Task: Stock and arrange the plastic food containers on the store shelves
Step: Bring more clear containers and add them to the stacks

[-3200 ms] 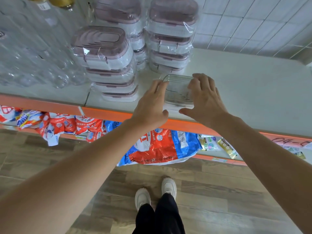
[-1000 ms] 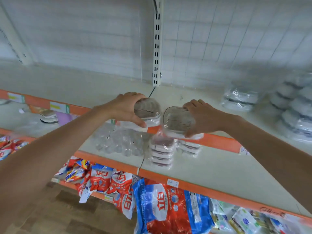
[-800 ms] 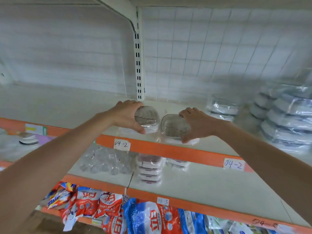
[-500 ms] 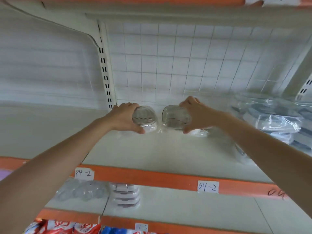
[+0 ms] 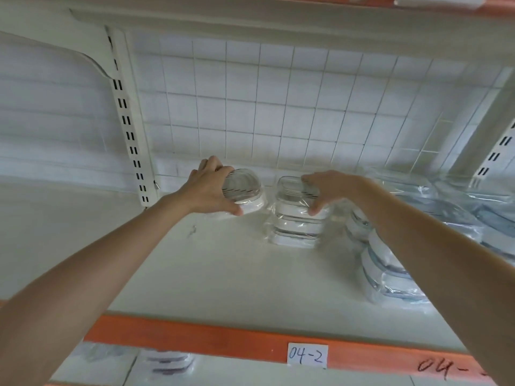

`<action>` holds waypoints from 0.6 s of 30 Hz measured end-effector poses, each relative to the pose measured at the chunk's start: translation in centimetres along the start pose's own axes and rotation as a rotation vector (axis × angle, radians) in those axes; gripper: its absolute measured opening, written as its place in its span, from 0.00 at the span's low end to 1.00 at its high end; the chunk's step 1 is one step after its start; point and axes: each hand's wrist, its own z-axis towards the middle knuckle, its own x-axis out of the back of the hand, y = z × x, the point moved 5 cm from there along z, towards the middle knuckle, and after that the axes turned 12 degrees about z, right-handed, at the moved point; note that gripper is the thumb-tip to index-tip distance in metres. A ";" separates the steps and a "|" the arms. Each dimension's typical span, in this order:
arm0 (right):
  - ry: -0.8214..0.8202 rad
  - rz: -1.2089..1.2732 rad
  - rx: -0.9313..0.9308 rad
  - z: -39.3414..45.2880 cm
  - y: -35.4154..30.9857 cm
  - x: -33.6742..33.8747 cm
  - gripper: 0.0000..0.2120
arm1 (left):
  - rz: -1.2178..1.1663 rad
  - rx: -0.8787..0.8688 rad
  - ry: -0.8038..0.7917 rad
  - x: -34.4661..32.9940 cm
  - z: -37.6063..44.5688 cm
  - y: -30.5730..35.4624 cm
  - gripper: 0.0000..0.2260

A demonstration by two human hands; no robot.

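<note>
My left hand [image 5: 208, 188] grips a clear lidded container [image 5: 245, 190] by its top, at the back of the white shelf [image 5: 223, 274] near the wire-grid back wall. My right hand [image 5: 328, 188] grips another clear container [image 5: 292, 190] that sits on top of a short stack of wrapped containers [image 5: 295, 229]. The two held containers are side by side with a small gap between them.
More wrapped containers with blue-grey rims [image 5: 390, 274] lie at the right of the shelf, under my right forearm. A slotted upright [image 5: 131, 135] stands to the left. The orange shelf edge [image 5: 195, 341] carries a label "04-2" [image 5: 306, 355]. Below it, another stack [image 5: 167, 363] shows.
Both hands lifted the containers from the lower shelf up to the 04-2 shelf and pushed them toward its back; the right one now rests on a stack.
</note>
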 end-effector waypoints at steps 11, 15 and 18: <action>-0.001 0.180 -0.096 -1.4 0.3 0.6 0.50 | -0.078 -0.168 0.092 2.8 3.7 2.9 0.34; 0.127 0.228 -0.107 -3.6 2.0 3.5 0.47 | -0.049 -0.253 0.092 2.8 6.2 6.4 0.33; 0.247 0.254 -0.069 -4.8 2.3 4.7 0.41 | -0.072 -0.297 0.057 1.4 7.5 9.5 0.35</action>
